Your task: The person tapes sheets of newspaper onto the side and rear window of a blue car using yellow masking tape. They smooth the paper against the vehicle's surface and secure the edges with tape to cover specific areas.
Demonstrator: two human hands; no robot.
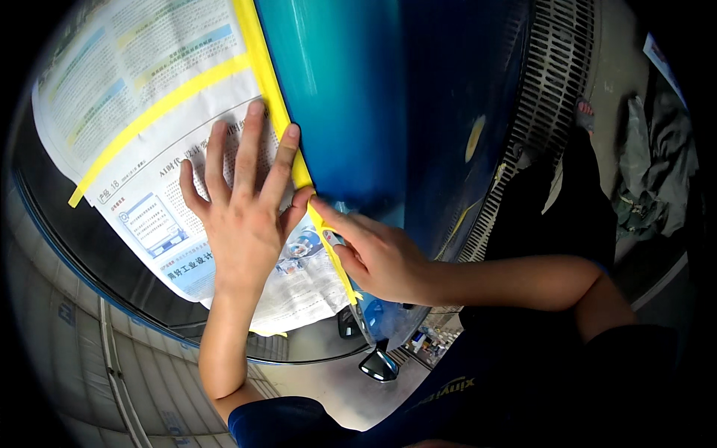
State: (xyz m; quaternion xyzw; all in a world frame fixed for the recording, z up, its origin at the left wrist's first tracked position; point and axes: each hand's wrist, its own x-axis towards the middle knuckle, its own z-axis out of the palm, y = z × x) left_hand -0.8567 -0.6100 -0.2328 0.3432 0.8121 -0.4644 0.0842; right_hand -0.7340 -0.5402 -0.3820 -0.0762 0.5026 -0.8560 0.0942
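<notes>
- The left hand (240, 205) lies flat and open on a sheet of newspaper (149, 134), its 4 fingers spread and pointing up, the thumb angled toward the right.
- The newspaper covers a window of a car; dark glass (89, 261) shows below its lower edge.
- A long strip of yellow masking tape (270, 82) runs down the right edge of the newspaper, joining it to the glossy blue-teal car body (351, 97).
- The right hand (377, 254) is loosely curled, not gripping anything; its index fingertip presses on the tape just beside the left thumb.
- A 2nd yellow tape strip (160, 112) crosses the paper diagonally, well apart from both hands.
- A side mirror (379, 364) sits below the hands.
- A metal floor grate (553, 82) runs along the right, beside the car.
</notes>
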